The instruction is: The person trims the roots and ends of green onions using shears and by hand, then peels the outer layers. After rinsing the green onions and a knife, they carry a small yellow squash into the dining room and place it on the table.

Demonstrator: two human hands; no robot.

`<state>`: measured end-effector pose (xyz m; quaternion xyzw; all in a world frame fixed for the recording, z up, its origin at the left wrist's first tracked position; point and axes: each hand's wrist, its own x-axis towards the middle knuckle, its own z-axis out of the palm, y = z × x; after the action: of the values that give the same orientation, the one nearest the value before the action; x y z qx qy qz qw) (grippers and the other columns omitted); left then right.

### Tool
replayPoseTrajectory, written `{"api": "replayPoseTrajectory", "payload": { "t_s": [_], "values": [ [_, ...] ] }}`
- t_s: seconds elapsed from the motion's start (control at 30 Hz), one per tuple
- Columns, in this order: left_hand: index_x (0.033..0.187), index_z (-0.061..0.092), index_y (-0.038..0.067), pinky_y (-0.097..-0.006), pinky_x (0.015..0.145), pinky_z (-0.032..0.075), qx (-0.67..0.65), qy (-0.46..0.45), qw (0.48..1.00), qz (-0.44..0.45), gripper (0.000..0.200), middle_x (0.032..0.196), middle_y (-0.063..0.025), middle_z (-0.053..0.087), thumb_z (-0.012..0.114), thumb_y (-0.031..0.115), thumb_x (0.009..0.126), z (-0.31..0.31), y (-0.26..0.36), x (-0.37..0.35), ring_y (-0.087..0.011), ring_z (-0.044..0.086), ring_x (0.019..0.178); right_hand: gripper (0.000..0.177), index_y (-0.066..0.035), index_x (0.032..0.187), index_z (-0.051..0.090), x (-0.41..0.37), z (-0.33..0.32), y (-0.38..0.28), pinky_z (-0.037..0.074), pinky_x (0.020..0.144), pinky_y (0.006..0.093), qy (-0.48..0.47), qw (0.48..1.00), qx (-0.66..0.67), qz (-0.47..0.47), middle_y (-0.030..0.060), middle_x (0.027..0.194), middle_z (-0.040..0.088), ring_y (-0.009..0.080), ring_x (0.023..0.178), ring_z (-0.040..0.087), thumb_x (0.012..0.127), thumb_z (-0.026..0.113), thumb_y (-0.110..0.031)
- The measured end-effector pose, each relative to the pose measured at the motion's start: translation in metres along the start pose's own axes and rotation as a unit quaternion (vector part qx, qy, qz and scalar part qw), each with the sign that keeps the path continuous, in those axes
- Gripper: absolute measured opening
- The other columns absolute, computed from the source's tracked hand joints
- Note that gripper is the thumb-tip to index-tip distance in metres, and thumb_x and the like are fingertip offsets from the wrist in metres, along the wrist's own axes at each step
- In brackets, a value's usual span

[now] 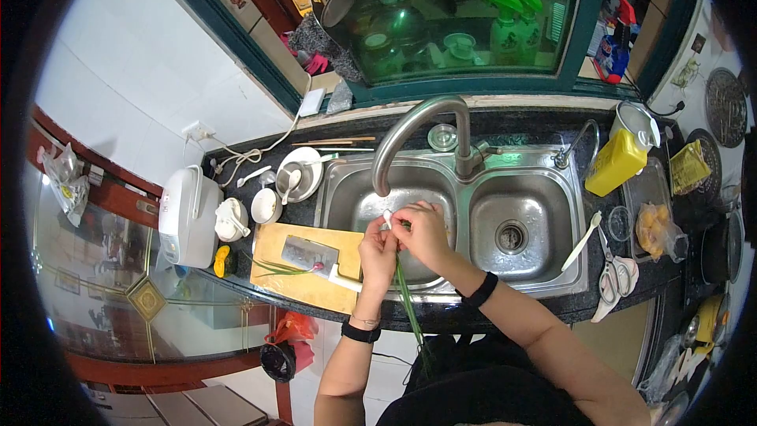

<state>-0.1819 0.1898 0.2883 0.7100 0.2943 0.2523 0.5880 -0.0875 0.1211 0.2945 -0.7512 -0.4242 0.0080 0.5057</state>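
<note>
Over the front of the left sink basin (341,199), both hands are closed on a scallion (404,290). Its white bulb end shows between the fingertips, and the long green leaves hang down toward my body. My left hand (377,259) holds the stalk just below the bulb. From the other side, my right hand (423,235) pinches at the white end. Left of them lies a wooden cutting board (272,285) bearing a cleaver (311,253) with a white handle. A second scallion (293,270), with a reddish bulb, lies on the board across the blade.
The curved faucet (418,114) arches above the left basin. A right basin (512,201) adjoins it. Bowls (266,206) and a white rice cooker (189,217) stand at left. Scissors (615,272), a white-handled knife (582,241) and a yellow container (615,164) are at right.
</note>
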Motion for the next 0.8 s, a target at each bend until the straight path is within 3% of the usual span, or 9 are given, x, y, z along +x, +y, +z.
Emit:
{"api": "replayPoseTrajectory", "payload": {
  "t_s": [0.1, 0.17, 0.3, 0.33, 0.4, 0.5, 0.63, 0.7, 0.8],
  "values": [
    [0.105, 0.043, -0.002, -0.0212, 0.056, 0.047, -0.075, -0.048, 0.995, -0.034, 0.022, 0.072, -0.0059, 0.058, 0.048, 0.004, 0.085, -0.006, 0.006, 0.006, -0.0092, 0.056, 0.059, 0.014, -0.004, 0.076, 0.062, 0.0, 0.001, 0.008, 0.04, 0.066, 0.0353, -0.022, 0.994, 0.091, 0.048, 0.0079, 0.074, 0.061, 0.0244, 0.07, 0.054, 0.072, 0.057, -0.016],
    [0.106, 0.044, 0.0, -0.0234, 0.059, 0.049, -0.193, -0.098, 0.965, -0.148, 0.023, 0.074, -0.006, 0.058, 0.049, 0.011, 0.086, -0.01, 0.026, 0.005, -0.0118, 0.058, 0.061, 0.015, -0.003, 0.077, 0.061, 0.001, 0.001, 0.012, 0.041, 0.065, 0.035, -0.045, 0.984, 0.15, 0.09, 0.0081, 0.073, 0.06, 0.0243, 0.069, 0.054, 0.073, 0.057, -0.017],
    [0.107, 0.044, 0.003, -0.025, 0.058, 0.049, -0.25, -0.152, 0.94, -0.176, 0.026, 0.072, -0.0051, 0.057, 0.05, 0.017, 0.086, -0.025, 0.02, 0.009, -0.0131, 0.057, 0.063, 0.014, -0.004, 0.078, 0.059, 0.003, 0.001, 0.021, 0.04, 0.066, 0.035, -0.148, 0.927, 0.3, 0.171, 0.0072, 0.073, 0.059, 0.0253, 0.068, 0.053, 0.075, 0.056, -0.018],
    [0.106, 0.045, 0.004, -0.0242, 0.057, 0.047, -0.26, -0.172, 0.935, -0.171, 0.023, 0.071, -0.0049, 0.056, 0.049, 0.015, 0.087, -0.027, 0.018, 0.009, -0.0131, 0.056, 0.061, 0.014, -0.004, 0.078, 0.059, 0.004, 0.0, 0.023, 0.04, 0.066, 0.035, -0.148, 0.927, 0.3, 0.171, 0.0072, 0.073, 0.059, 0.0253, 0.068, 0.053, 0.075, 0.056, -0.018],
    [0.106, 0.045, 0.006, -0.0234, 0.056, 0.044, -0.27, -0.191, 0.929, -0.165, 0.021, 0.07, -0.0046, 0.055, 0.048, 0.014, 0.087, -0.029, 0.015, 0.008, -0.013, 0.054, 0.06, 0.012, -0.005, 0.077, 0.058, 0.006, -0.004, 0.021, 0.039, 0.068, 0.0355, -0.077, 0.987, 0.137, -0.02, 0.0057, 0.072, 0.059, 0.0258, 0.068, 0.052, 0.076, 0.055, -0.016],
    [0.1, 0.046, 0.008, -0.0228, 0.052, 0.039, -0.251, -0.185, 0.933, -0.178, 0.014, 0.065, -0.0025, 0.051, 0.047, 0.016, 0.088, -0.032, 0.013, 0.004, -0.0116, 0.047, 0.054, 0.011, -0.007, 0.078, 0.058, 0.014, -0.023, 0.011, 0.036, 0.067, 0.0356, 0.015, 0.99, -0.045, -0.133, 0.004, 0.068, 0.058, 0.0239, 0.07, 0.052, 0.075, 0.056, -0.018],
    [0.095, 0.047, 0.01, -0.0197, 0.049, 0.03, -0.284, -0.219, 0.902, -0.242, 0.011, 0.063, 0.0008, 0.043, 0.046, 0.018, 0.088, -0.043, 0.015, -0.001, -0.008, 0.035, 0.05, 0.01, -0.007, 0.08, 0.057, 0.026, -0.035, 0.016, 0.034, 0.069, 0.0345, 0.048, 0.989, -0.076, -0.119, 0.0036, 0.07, 0.058, 0.0234, 0.071, 0.051, 0.075, 0.055, -0.015],
    [0.095, 0.047, 0.01, -0.0191, 0.049, 0.028, -0.319, -0.23, 0.884, -0.251, 0.011, 0.062, 0.0017, 0.041, 0.046, 0.019, 0.088, -0.047, 0.014, -0.005, -0.0072, 0.032, 0.05, 0.009, -0.007, 0.081, 0.057, 0.027, -0.031, 0.024, 0.037, 0.066, 0.0371, 0.026, 0.996, 0.08, 0.009, 0.006, 0.074, 0.059, 0.0259, 0.071, 0.053, 0.075, 0.052, -0.012],
    [0.094, 0.048, 0.01, -0.0184, 0.049, 0.026, -0.374, -0.264, 0.85, -0.262, 0.011, 0.062, 0.0029, 0.038, 0.045, 0.019, 0.088, -0.051, 0.012, -0.01, -0.0066, 0.029, 0.05, 0.018, -0.004, 0.092, 0.059, 0.019, -0.01, 0.046, 0.044, 0.058, 0.0368, -0.001, 0.998, 0.049, -0.028, 0.0141, 0.07, 0.058, 0.0321, 0.065, 0.056, 0.077, 0.051, -0.009]
  ]
}}
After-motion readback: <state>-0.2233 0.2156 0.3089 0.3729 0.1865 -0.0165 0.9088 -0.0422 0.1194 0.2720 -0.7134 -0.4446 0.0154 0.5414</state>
